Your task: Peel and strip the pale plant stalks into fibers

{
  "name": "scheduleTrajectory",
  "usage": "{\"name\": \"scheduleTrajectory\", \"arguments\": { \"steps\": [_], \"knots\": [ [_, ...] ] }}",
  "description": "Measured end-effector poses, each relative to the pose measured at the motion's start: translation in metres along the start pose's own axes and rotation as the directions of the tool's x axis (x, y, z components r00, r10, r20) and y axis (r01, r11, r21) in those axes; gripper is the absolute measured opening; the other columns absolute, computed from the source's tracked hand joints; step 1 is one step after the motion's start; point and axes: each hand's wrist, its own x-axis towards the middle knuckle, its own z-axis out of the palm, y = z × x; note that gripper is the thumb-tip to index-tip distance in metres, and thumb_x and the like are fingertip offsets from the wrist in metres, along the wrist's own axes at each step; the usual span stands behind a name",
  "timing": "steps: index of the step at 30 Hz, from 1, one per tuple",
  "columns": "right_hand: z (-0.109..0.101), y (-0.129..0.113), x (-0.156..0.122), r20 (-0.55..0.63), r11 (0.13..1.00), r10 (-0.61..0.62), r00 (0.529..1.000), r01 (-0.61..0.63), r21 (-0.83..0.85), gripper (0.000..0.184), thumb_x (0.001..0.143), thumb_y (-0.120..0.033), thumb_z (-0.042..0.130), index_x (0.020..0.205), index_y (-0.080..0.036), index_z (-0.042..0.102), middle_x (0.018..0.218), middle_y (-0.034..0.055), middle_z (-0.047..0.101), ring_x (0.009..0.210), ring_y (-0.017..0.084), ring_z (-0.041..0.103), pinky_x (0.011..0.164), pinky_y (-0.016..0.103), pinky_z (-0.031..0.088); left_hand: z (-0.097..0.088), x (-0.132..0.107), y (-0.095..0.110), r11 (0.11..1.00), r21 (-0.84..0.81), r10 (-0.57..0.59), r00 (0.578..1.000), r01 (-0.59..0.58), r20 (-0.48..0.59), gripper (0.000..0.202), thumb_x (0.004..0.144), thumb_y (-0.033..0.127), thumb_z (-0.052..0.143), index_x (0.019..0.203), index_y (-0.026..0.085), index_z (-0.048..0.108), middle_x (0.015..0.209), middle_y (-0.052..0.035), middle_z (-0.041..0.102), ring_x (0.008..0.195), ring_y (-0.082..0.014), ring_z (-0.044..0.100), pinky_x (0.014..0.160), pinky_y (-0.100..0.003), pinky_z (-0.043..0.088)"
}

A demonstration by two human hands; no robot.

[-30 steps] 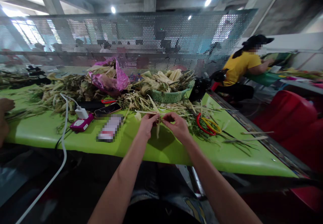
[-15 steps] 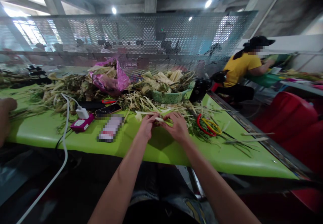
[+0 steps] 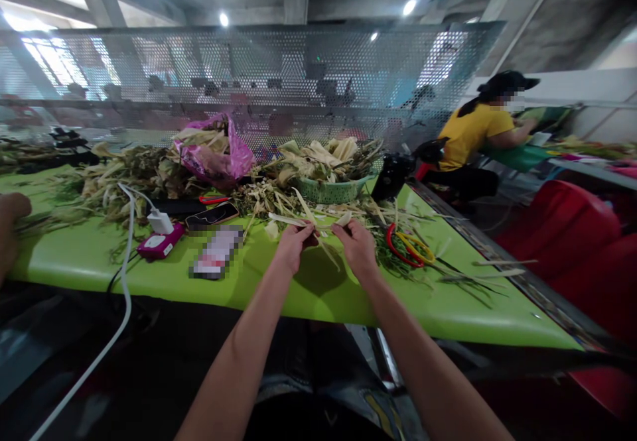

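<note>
Over the green tabletop [image 3: 328, 305], my left hand [image 3: 293, 247] pinches several pale dry husk strips [image 3: 284, 219] between thumb and fingers. The strips cross one another, and one hangs down between my hands. My right hand [image 3: 359, 247] is a short way to the right, its fingertips closed on a pale husk piece [image 3: 343, 219] that seems to run across to the left hand. Just right of that hand lie scissors [image 3: 412, 249] with red and yellow handles, on green stalks. Loose husk scraps lie behind both hands.
A green basket [image 3: 331, 192] and a pink plastic bag [image 3: 241, 159] hold dried husks. Left of my arms are a smartphone [image 3: 217, 252] and a purple power socket [image 3: 160, 242] with a white cable. Another person's hand [image 3: 12, 214] rests far left. A person in yellow [image 3: 475, 126] sits at right.
My hands were close together on one pale piece and have moved apart. The husk strips now spread out, with one upright and one hanging between the hands.
</note>
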Motion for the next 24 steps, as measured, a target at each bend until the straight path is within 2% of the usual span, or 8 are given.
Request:
{"name": "scheduleTrajectory", "arguments": {
  "steps": [3,6,8,9,11,14,18,24],
  "knots": [
    [-0.004,0.001,0.001,0.038,0.999,0.031,0.999,-0.033,0.037,0.027,0.075,-0.045,0.061,0.073,-0.018,0.059,0.065,0.0,0.055,0.058,0.014,0.044,0.055,0.027,0.036,-0.001,-0.001,0.003,1.0,0.001,0.004,1.0,-0.004,-0.004,0.03,0.063,0.028,0.076,0.083,0.015,0.057,0.063,0.0021,0.062,0.053,-0.0078,0.055,0.059,-0.022,0.046],
    [-0.011,0.0,0.0,-0.047,0.998,0.018,0.999,-0.015,0.063,0.038,0.069,-0.038,0.069,0.099,-0.017,0.059,0.097,0.0056,0.062,0.058,0.012,0.045,0.054,0.026,0.04,-0.002,-0.004,0.005,0.998,0.056,0.018,1.0,-0.019,0.02,0.03,0.065,0.031,0.075,0.084,0.015,0.058,0.066,0.0003,0.064,0.055,-0.0088,0.057,0.061,-0.024,0.047],
    [-0.013,-0.003,-0.002,-0.111,0.994,-0.025,0.994,0.037,0.105,0.052,0.069,-0.033,0.069,0.116,-0.02,0.052,0.12,0.0084,0.055,0.057,0.01,0.044,0.053,0.026,0.041,-0.001,-0.005,0.005,0.994,0.099,0.033,0.998,-0.038,0.056,0.029,0.066,0.033,0.074,0.083,0.015,0.059,0.068,-0.0009,0.064,0.056,-0.0094,0.057,0.062,-0.024,0.048],
    [-0.013,-0.005,-0.003,-0.093,0.989,-0.04,0.995,0.053,0.141,0.052,0.071,-0.032,0.066,0.119,-0.021,0.05,0.125,0.0083,0.053,0.056,0.009,0.044,0.052,0.025,0.041,0.0,-0.006,0.005,0.992,0.116,0.038,0.996,-0.046,0.075,0.029,0.066,0.034,0.074,0.082,0.014,0.06,0.068,-0.0013,0.064,0.056,-0.0096,0.057,0.062,-0.025,0.048],
    [-0.01,-0.008,-0.004,0.05,0.974,-0.037,0.998,0.025,0.226,0.041,0.076,-0.033,0.06,0.115,-0.022,0.053,0.118,0.0069,0.057,0.052,0.008,0.044,0.047,0.024,0.04,0.002,-0.007,0.004,0.989,0.135,0.037,0.993,-0.051,0.109,0.028,0.067,0.035,0.074,0.081,0.014,0.061,0.069,-0.0018,0.064,0.057,-0.0098,0.058,0.063,-0.025,0.048],
    [-0.005,-0.009,-0.004,0.263,0.949,0.022,0.965,-0.103,0.299,0.03,0.078,-0.037,0.057,0.102,-0.019,0.061,0.093,0.0044,0.064,0.044,0.007,0.043,0.04,0.024,0.037,0.004,-0.007,0.003,0.991,0.129,0.009,0.992,-0.026,0.128,0.027,0.068,0.035,0.073,0.083,0.014,0.064,0.07,-0.0021,0.063,0.058,-0.01,0.057,0.065,-0.026,0.049],
    [-0.003,-0.006,-0.001,0.297,0.942,0.054,0.953,-0.148,0.302,0.031,0.071,-0.042,0.065,0.091,-0.018,0.064,0.076,0.003,0.065,0.055,0.014,0.053,0.045,0.025,0.043,0.005,-0.006,0.002,0.993,0.117,-0.043,0.991,0.027,0.131,0.024,0.07,0.035,0.071,0.081,0.014,0.064,0.069,-0.0023,0.063,0.057,-0.0107,0.057,0.063,-0.026,0.048],
    [-0.002,0.001,0.0,0.298,0.961,0.013,0.954,-0.094,0.261,0.029,0.071,-0.042,0.067,0.088,-0.018,0.065,0.074,0.0028,0.065,0.063,0.016,0.057,0.053,0.027,0.047,0.008,-0.007,0.005,0.984,0.176,-0.05,0.994,0.032,0.099,0.019,0.073,0.032,0.068,0.075,0.016,0.058,0.063,-0.0008,0.06,0.055,-0.011,0.054,0.059,-0.026,0.046]
  ]
}}
